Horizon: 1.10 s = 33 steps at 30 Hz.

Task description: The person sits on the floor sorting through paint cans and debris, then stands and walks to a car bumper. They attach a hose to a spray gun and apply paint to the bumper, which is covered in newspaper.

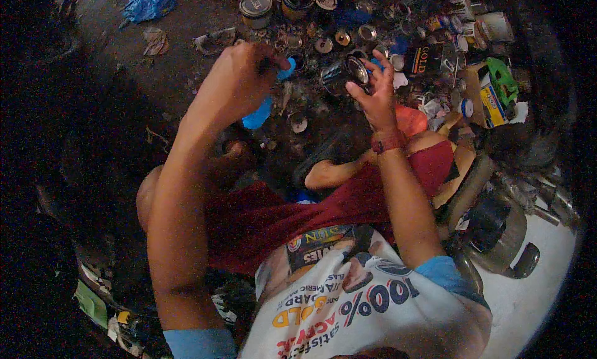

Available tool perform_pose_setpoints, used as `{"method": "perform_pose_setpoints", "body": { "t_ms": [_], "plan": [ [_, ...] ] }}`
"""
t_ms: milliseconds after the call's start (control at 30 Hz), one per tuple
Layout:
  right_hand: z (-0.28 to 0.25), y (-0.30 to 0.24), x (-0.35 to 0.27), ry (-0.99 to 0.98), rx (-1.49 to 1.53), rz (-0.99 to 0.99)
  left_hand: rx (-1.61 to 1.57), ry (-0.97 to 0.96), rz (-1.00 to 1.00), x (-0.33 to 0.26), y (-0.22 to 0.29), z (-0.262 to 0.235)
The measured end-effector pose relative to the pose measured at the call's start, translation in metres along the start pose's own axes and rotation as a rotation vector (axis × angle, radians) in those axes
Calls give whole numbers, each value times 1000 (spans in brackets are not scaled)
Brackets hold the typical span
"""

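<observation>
My left hand [252, 66] is raised with its fingers curled closed. A small blue piece [286, 68] shows at its fingertips; whether the hand holds it, or something dark inside the curl, I cannot make out. Below that wrist is a bright blue flat thing [257, 114], partly hidden by the forearm. My right hand [377, 88], with a red band at the wrist, grips a shiny metal tin can [339, 77] by its rim end, thumb on the near side and fingers on the far side. The can is tipped, its round end toward that hand.
Paint tins [255, 9] and several small lids [323, 45] crowd the dark floor ahead. A black box [428, 60] and an open carton [476, 101] with a green bag [501, 79] stand at the right. Blue plastic [149, 3] lies far left; a dark chair [497, 225] is at my right.
</observation>
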State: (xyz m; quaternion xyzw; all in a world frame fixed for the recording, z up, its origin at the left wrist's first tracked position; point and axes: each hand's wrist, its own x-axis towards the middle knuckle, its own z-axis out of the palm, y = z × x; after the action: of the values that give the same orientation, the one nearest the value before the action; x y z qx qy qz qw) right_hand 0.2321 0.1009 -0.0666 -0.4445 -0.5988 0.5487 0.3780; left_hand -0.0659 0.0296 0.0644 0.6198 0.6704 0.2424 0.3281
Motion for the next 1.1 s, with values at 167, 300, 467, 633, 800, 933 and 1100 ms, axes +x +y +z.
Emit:
{"method": "perform_pose_setpoints", "body": {
  "t_ms": [167,300,467,633,800,933,1100],
  "plan": [
    [15,-55,-19,-12,-29,-141,-137,-25,72,-1,2,12],
    [30,-79,-27,-59,-370,-311,-10,-2,94,-7,3,16],
    [40,-95,-33,-144,-568,-302,115,56,193,-13,10,19],
    [50,-105,-36,-204,-669,-383,165,-5,251,-18,12,20],
    [57,-101,-38,-238,-641,-429,204,-20,274,-21,8,20],
    [57,-102,-37,-268,-630,-429,203,-48,280,-23,8,17],
    [50,-110,-38,-351,-650,-314,70,-107,305,-23,4,11]
  ]
}}
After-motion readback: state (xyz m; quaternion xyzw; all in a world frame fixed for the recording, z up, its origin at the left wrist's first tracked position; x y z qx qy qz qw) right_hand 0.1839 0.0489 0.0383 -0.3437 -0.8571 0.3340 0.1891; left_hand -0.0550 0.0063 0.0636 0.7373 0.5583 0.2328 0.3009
